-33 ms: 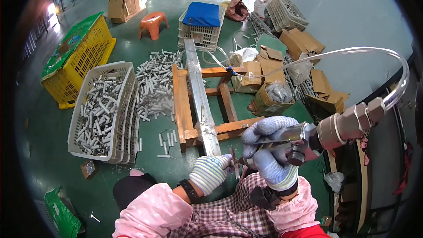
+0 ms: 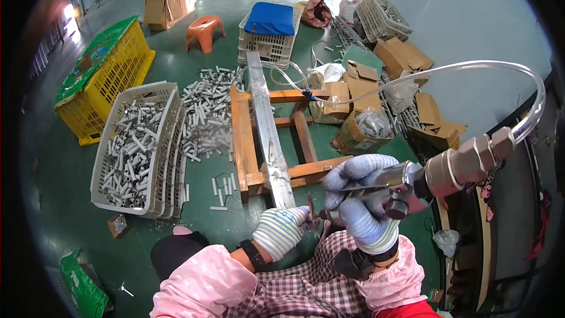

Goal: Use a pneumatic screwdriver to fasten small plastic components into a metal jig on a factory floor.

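Observation:
My right hand (image 2: 366,224), in a pale blue knitted glove, is wrapped round a silver pneumatic tool (image 2: 404,184). The tool's thick fitting and clear hose extend to the upper right, and its nose points left. My left hand (image 2: 278,233), in a white striped glove, pinches a small flat metal piece (image 2: 312,210) right at the tool's nose. Whether the nose touches the piece is hard to make out. Just beyond my left hand is the near end of a long square metal bar (image 2: 268,135), which rests on a wooden frame (image 2: 242,141).
To the left, a white crate (image 2: 170,159) holds many short grey tubes, with more tubes (image 2: 207,103) heaped on the floor beside it. Farther back stand a yellow crate (image 2: 120,82), an orange stool (image 2: 204,30) and a blue-topped crate (image 2: 268,44). Cardboard boxes (image 2: 365,132) crowd the right.
The small metal piece has turned slightly at the tool's nose. Both hands and the tool stay almost where they were.

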The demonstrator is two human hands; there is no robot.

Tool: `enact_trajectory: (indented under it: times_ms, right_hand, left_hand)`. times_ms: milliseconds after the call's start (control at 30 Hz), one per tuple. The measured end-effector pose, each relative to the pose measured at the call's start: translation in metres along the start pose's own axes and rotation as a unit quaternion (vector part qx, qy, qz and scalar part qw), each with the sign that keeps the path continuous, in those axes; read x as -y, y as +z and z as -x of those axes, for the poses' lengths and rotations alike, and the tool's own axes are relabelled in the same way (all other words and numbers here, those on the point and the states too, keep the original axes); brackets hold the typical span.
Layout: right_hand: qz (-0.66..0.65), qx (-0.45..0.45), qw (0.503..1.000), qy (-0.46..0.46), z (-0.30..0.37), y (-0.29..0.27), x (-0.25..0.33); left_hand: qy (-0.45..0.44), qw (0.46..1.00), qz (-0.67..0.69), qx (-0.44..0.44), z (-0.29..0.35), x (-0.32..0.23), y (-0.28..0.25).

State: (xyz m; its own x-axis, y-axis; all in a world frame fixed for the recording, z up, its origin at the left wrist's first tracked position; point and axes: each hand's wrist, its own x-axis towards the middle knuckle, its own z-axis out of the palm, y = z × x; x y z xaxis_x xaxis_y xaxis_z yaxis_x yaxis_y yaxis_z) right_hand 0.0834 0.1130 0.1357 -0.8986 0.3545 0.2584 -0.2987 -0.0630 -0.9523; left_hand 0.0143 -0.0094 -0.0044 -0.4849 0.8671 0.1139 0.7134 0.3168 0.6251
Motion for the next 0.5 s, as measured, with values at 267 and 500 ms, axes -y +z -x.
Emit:
enact_trajectory:
  times_ms: [267, 500]
  right_hand:
    - [-0.035, -0.003, 0.999, -0.030, -0.004, -0.003, -0.007]
    - [0.003, 0.014, 1.000, -0.013, -0.004, -0.004, -0.016]
  left_hand:
    - [-0.011, 1.000, -0.012, 0.017, -0.003, -0.003, -0.001]
    - [-0.015, 0.999, 0.014, 0.030, 0.000, -0.010, -0.011]
